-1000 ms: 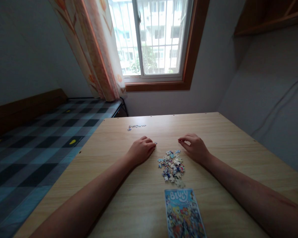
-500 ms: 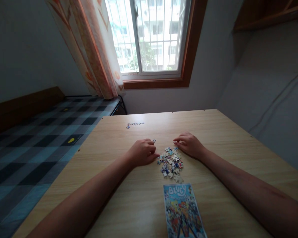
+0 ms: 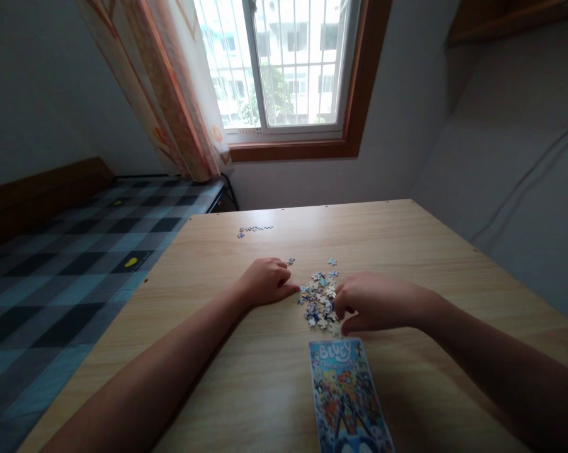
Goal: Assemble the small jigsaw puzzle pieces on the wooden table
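A loose pile of jigsaw puzzle pieces (image 3: 319, 301) lies on the wooden table between my hands. My left hand (image 3: 267, 282) rests at its left side with fingers bent and the thumb stretched to the pile's edge; nothing shows in it. Over the right side of the pile is my right hand (image 3: 383, 302), thumb and forefinger apart, its fingertips among the pieces and partly hidden. One puzzle piece (image 3: 332, 262) lies alone beyond the pile. Another single piece (image 3: 291, 261) sits just past my left fingers.
A joined strip of pieces (image 3: 255, 229) lies toward the table's far edge. The Bluey puzzle box (image 3: 347, 396) is flat on the table (image 3: 246, 390), nearest me. At the left stands a bed with a checked cover (image 3: 76, 283); a window and curtain (image 3: 170, 94) are ahead.
My right hand has come back toward me from the pile's far side to its right side, leaving a piece beyond the pile. My left hand has hardly moved. The view tilts slightly down.
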Demonstrator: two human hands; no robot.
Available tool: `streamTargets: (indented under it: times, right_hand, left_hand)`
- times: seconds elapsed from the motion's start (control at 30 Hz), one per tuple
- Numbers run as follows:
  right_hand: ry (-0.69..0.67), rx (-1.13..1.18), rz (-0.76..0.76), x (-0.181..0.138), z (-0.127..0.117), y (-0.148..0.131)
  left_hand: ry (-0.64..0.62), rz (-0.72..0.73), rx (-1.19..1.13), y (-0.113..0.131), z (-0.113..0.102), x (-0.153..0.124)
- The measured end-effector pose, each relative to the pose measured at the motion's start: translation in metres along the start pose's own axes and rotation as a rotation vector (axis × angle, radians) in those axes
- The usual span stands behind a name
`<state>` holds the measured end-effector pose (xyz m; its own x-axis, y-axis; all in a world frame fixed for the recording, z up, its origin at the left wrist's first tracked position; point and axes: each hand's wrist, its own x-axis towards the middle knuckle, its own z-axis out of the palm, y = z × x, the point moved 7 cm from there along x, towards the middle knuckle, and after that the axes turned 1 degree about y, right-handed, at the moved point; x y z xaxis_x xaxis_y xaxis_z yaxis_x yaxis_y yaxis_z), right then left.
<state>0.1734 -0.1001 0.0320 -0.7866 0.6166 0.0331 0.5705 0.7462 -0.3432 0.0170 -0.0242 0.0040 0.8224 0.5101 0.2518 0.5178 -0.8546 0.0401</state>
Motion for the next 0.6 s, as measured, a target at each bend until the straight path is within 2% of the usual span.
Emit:
streamTargets:
  times: [0.2, 0.37, 0.43, 0.53, 0.6]
  right_hand:
    - [0.024, -0.116, 0.053, 0.003, 0.013, -0.005]
    - [-0.07, -0.111, 0.075, 0.004, 0.016, -0.004]
    - [-0.116, -0.027, 0.056, 0.003, 0.012, -0.004]
    - [-0.185, 0.235, -0.027, 0.002, 0.006, -0.004]
    - [-0.138, 0.38, -0.026, 0.005, 0.0, 0.004]
  left_hand:
    - [0.004, -0.003, 0.018, 0.0, -0.001, 0.0]
    - [0.001, 0.0, 0.039, -0.001, 0.0, 0.0]
    - [0.011, 0.002, 0.04, -0.002, 0.0, 0.0]
    - [0.035, 0.004, 0.036, -0.003, -0.001, -0.002]
    - [0.071, -0.006, 0.038, -0.002, -0.005, -0.002]
